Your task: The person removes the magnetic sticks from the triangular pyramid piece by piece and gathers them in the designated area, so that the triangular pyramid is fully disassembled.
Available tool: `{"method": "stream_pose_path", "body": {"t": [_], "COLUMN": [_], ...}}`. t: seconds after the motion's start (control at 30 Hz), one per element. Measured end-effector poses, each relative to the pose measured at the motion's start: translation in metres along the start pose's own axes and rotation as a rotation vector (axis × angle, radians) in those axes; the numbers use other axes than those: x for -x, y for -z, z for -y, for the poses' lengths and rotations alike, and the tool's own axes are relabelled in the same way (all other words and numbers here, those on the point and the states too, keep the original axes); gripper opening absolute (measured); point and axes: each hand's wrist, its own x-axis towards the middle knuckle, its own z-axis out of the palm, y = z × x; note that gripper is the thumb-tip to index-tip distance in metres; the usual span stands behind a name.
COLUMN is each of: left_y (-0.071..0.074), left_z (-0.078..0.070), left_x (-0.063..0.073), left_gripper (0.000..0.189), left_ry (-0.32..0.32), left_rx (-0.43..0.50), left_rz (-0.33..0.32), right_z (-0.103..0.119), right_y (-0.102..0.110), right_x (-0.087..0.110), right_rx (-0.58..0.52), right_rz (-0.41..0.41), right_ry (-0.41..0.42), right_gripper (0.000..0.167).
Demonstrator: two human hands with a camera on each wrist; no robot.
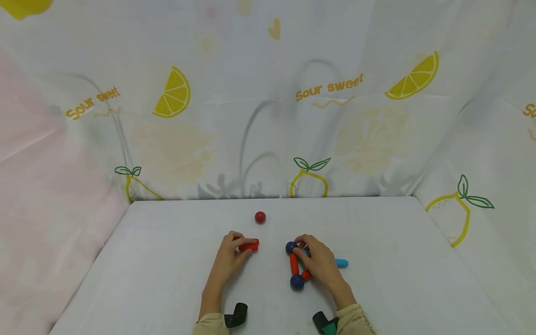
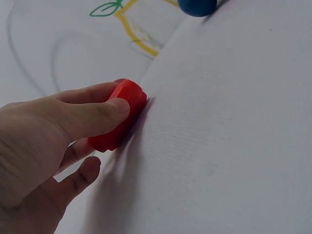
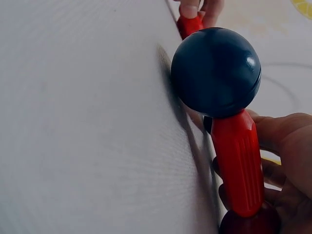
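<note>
At the white table point(image 1: 146, 279), a faceted bright-red rod point(image 2: 119, 128) pinched in the left hand point(image 1: 232, 249), the right hand point(image 1: 318, 259) well apart, gripping a frame point(image 1: 295, 264) of glossy navy balls point(image 3: 217, 72) and grooved red rods point(image 3: 239, 165), a red ball point(image 1: 260, 217) beyond.

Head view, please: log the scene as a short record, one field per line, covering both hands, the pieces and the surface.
Left hand: pinches a short red piece
Right hand: holds the joined structure, fingers at its far dark blue ball
Joined structure: a red rod links that ball to a near dark blue ball; the rest is partly hidden
Light blue rod: sticks out past the right hand; other end hidden
Red ball: apart, beyond both hands
Surface: white table
</note>
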Motion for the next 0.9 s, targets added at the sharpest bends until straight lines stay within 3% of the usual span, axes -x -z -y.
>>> {"method": "stream_pose_path", "body": {"t": [0.37,0.57,0.7,0.9], "left_y": [-0.007,-0.003,0.0,-0.002], "left_z": [0.003,0.003,0.0,-0.01], "left_x": [0.002,0.003,0.002,-0.005], "left_gripper": [0.028,0.031,0.029,0.024], "left_ry": [0.004,0.082,0.124,0.089], "left_rx": [0.0,0.001,0.027,0.043], "left_rz": [-0.034,-0.031,-0.014,-0.065], "right_z": [-0.001,0.0,-0.003,-0.01], "right_y": [0.003,0.004,0.006,0.01], "right_x": [0.001,-0.001,-0.001,0.001], "right_rx": [-0.001,-0.025,-0.011,0.003], "right_rz": [0.029,0.072,0.085,0.097], "right_ry": [0.003,0.032,0.009,-0.02], "right_gripper": [0.023,0.026,0.024,0.018]}}
